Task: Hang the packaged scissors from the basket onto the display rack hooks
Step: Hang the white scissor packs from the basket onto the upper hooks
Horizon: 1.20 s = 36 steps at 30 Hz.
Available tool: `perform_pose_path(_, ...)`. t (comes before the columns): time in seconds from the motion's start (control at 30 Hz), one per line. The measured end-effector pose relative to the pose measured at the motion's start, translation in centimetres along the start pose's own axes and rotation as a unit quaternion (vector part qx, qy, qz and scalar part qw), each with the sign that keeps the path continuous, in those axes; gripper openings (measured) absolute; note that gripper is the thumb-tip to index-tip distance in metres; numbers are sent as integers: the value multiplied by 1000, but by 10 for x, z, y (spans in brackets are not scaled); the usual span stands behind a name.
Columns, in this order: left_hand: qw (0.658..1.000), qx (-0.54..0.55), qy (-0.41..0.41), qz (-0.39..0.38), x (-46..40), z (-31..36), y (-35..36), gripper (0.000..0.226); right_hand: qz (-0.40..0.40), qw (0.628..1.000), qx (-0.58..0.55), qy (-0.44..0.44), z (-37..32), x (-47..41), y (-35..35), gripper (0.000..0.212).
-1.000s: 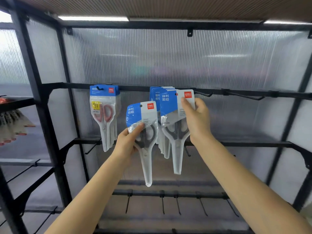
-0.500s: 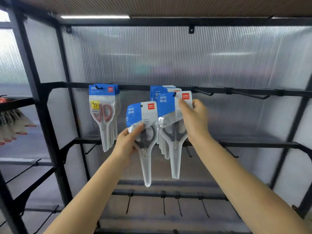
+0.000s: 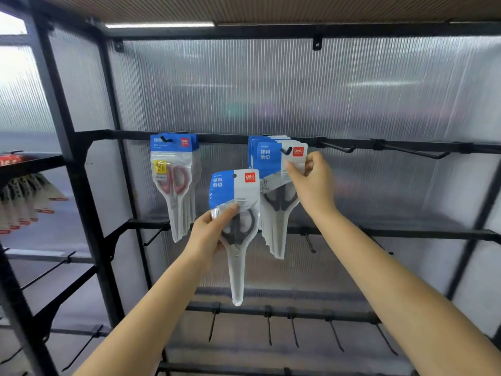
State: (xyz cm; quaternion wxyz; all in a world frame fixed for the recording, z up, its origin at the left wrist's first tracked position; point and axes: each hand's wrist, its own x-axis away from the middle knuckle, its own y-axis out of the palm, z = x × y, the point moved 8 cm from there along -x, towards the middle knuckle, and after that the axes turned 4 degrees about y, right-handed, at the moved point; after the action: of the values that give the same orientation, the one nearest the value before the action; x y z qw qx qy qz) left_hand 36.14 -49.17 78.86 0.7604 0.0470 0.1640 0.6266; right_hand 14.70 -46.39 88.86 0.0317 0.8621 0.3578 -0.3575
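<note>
head view: left hand (image 3: 210,234) fingers pinching upright scissors pack (image 3: 236,226), tip down; right hand (image 3: 311,183) pinching hung pack (image 3: 279,169)

Top rail (image 3: 225,137): runs across the rack, far side, with hooks pointing toward the near side.
Left hook (image 3: 165,139): carries a stack of scissor packs (image 3: 174,183).
Middle hook (image 3: 286,151): carries a second stack (image 3: 273,202), right of the first.
Right hand (image 3: 314,183): at the front pack of the second stack, on its right edge.
Left hand (image 3: 208,234): holds a loose pack (image 3: 236,213) between and below the two stacks, nearer than both.
Bare hooks (image 3: 341,149): right of the second stack.
Lower rail (image 3: 284,312): below everything, hooks along it.
Side shelf (image 3: 29,165): far left, packets (image 3: 24,202) hanging under it.
</note>
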Motion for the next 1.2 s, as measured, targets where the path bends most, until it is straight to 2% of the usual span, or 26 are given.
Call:
perform_pose_path(0.13, 999, -35, 1, -21, 6, -4, 5, 20, 47, 997, 41, -41, -8, 7, -15, 42)
perform_pose_path(0.2, 997, -63, 6, -37, 10, -7, 9, 21, 59, 994, 44, -76, -18, 17, -26, 41)
perform_pose_path(0.27, 995, -85, 15, -55, 16, -10, 14, 21, 19, 993, 43, -110, -29, 26, -31, 34)
perform_pose_path(0.33, 992, -98, 26, -75, 21, -10, 21, 20, -62, 990, 54, -117, -37, 33, -29, 27)
perform_pose_path(0.47, 990, -96, 38, -100, 29, -9, 35, 15, -211, 971, 98, -61, -37, 43, -19, 31)
perform_pose_path(0.53, 989, -96, 44, -105, 32, -8, 41, 18, -236, 965, 103, -50, -39, 45, -19, 29)
perform_pose_path(0.67, 985, -98, 47, -134, 35, -9, 52, 35, -266, 959, 89, -33, -41, 48, -19, 4)
perform_pose_path(0.8, 985, -56, 21, -162, 36, -20, 53, 42, -250, 963, 83, -60, -50, 47, -27, 3)
perform_pose_path(0.97, 986, 31, 18, -163, 33, -19, 51, 2, -225, 965, 76, -109, -67, 40, -34, 2)
perform_pose_path(1.2, 991, 35, 56, -115, 24, 6, 58, 7, -133, 973, 104, -157, -88, 19, -46, 10)
